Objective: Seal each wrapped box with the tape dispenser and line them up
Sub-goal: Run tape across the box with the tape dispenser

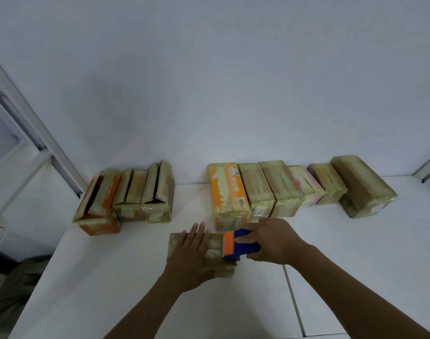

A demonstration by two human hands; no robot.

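Head view: six sealed boxes (282,189) are lined up, three open boxes (130,194) left; one box (217,252) is pressed by the flat left hand (191,253), the tape dispenser (238,245) gripped by the right hand (275,241).

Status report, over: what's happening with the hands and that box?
Left hand flat on the box. Right hand grips tape dispenser, pressed to box top. Other boxes behind, nothing in the way.

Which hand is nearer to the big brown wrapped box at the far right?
Right. The right hand, gripping the blue and orange tape dispenser, is left of the big brown wrapped box; the left hand rests on a small box farther left.
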